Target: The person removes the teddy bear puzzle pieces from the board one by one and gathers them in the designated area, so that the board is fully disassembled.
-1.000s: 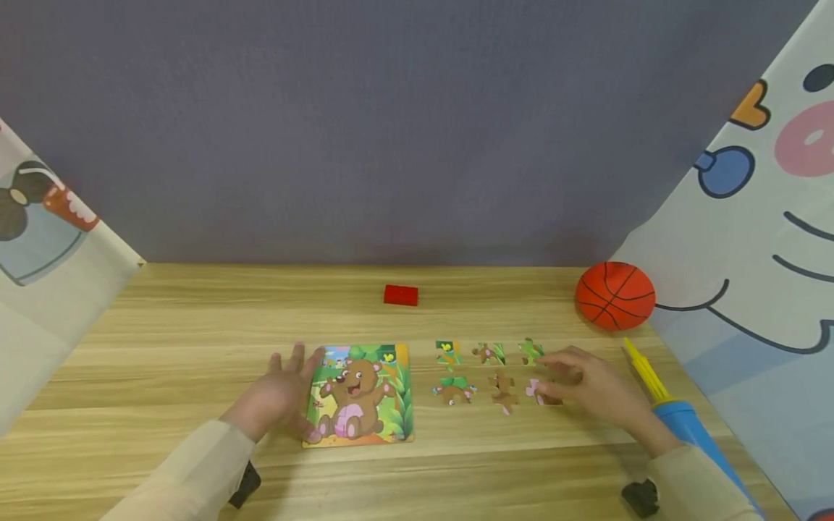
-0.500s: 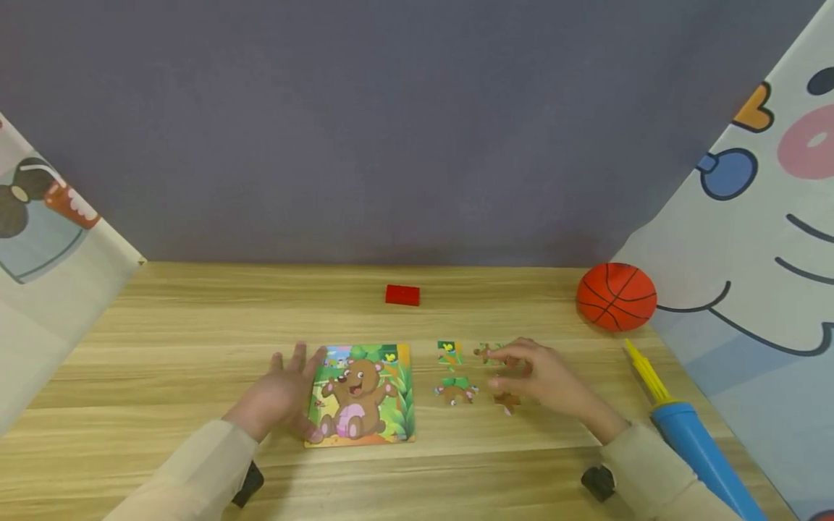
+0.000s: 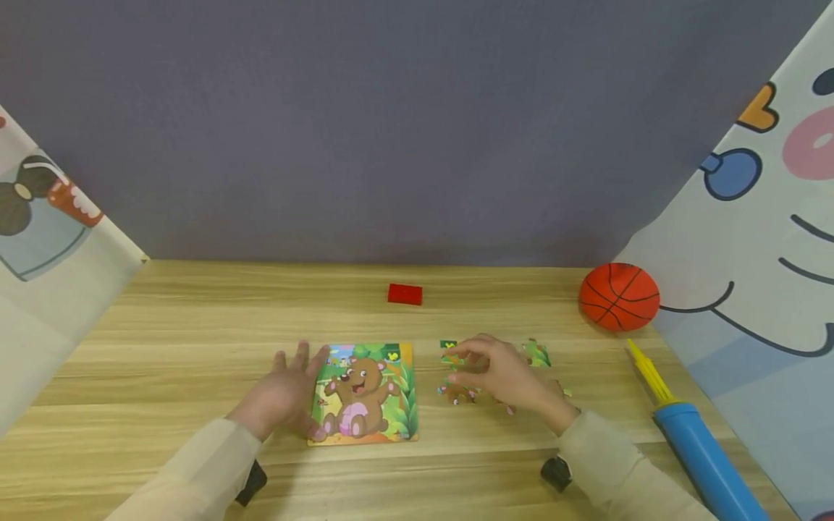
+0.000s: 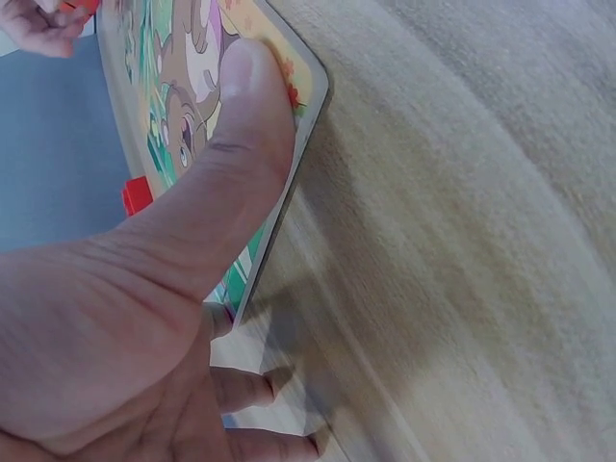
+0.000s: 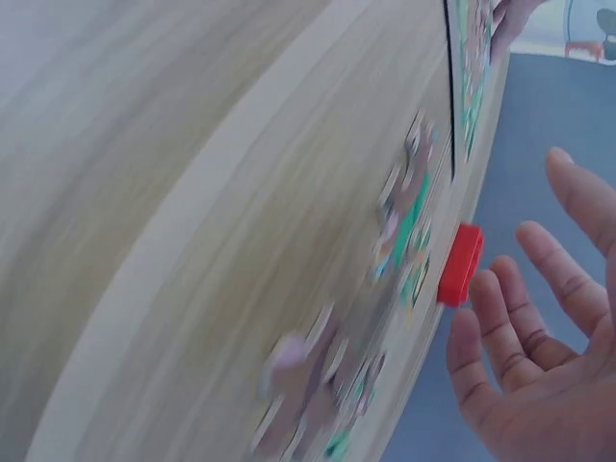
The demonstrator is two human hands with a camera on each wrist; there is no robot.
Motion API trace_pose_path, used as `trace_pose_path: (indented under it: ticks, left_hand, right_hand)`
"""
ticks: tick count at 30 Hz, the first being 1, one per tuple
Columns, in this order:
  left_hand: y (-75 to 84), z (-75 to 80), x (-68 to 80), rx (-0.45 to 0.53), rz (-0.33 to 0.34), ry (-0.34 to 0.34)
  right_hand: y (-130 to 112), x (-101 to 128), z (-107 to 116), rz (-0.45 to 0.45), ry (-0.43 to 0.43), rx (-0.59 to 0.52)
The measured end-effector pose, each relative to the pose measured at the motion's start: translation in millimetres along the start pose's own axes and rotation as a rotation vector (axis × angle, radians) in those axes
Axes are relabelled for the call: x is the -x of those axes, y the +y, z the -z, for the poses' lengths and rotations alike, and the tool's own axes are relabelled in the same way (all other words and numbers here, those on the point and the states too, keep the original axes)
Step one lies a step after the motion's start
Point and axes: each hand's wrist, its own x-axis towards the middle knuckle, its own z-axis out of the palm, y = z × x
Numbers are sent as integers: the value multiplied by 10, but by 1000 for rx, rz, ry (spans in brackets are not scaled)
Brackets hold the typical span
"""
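Observation:
My left hand [image 3: 280,394] rests at the left edge of a square bear puzzle board [image 3: 400,394], with its fingers spread. In the left wrist view the thumb [image 4: 252,91] lies on the board near a rounded corner, and the other fingers reach past its edge. Over the loose puzzle pieces hovers my right hand [image 3: 502,373], holding nothing. The right wrist view shows its fingers loosely bent and apart. A bear-head piece [image 3: 460,395] and a piece with a yellow bird [image 3: 448,346] lie by its fingertips. It partly covers other pieces; a green leafy piece [image 3: 537,354] shows behind it.
Behind the board sits a red block [image 3: 405,294]. At the back right is a small red basketball [image 3: 619,297], with a blue pump [image 3: 710,456] with a yellow nozzle in front of it. A grey partition [image 3: 391,145] rises along the table's back edge.
My right hand has moved left across the puzzle pieces, from the rightmost ones to the leftmost, uncovering pieces on the right. The left hand stays on the board.

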Motion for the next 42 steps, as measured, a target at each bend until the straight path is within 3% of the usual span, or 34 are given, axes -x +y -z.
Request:
trace_pose_path:
  ticks: [14, 26, 42]
  left_hand:
    - [-35, -6, 1, -22, -16, 33]
    - [26, 22, 23, 22, 11, 8]
    - [43, 35, 44, 12, 7, 16]
  right_hand:
    - [-350, -330, -319, -68, 9, 29]
    - [-528, -545, -597, -39, -38, 3]
    - [-814, -773, -882, -49, -106, 123]
